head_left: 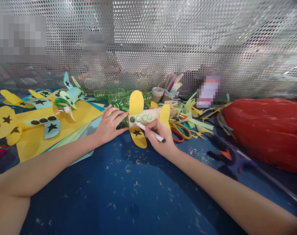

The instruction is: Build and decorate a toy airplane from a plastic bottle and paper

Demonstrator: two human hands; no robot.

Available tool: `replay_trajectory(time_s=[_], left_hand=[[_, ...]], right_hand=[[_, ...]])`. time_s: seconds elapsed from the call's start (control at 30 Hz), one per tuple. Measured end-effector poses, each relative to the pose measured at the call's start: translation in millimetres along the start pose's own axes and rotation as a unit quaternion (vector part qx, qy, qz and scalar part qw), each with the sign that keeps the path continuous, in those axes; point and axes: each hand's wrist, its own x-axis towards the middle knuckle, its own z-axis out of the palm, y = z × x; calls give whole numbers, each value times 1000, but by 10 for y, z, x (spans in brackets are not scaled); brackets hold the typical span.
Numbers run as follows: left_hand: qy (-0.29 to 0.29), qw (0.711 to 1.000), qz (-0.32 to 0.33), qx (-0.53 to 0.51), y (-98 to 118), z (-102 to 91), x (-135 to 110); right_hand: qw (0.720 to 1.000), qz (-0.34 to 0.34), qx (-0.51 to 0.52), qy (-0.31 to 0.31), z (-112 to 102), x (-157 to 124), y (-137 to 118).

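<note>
A toy airplane [155, 112] made from a green plastic bottle wrapped in pale paper lies on the blue table in front of me. It has yellow paper wings and a yellow tail piece; a black star marks the near wing. Along its side runs a row of drawn circles, the leftmost filled in dark. My left hand [110, 125] spans the bottle's green end, thumb and forefinger on either side of it. Closed around a white marker [160, 137] with a black end, my right hand [160, 135] rests by the body, the marker's tip near the dark circle.
Several finished paper airplanes [40, 117] stand at left on yellow sheets [82, 114]. Behind are green bottles [119, 98] and cups of sticks [158, 94]. Scissors [180, 130], paper scraps [197, 120], a purple glue gun [236, 158] and a red bundle [265, 130] lie right. A perforated metal screen [148, 39] stands behind.
</note>
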Motion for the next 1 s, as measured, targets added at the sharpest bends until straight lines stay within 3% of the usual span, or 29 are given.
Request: replay_trajectory(time_s=[1.0], left_hand=[[4,1000,6,5,11,-20,1]], right_hand=[[1000,21,20,6,12,-3,42]])
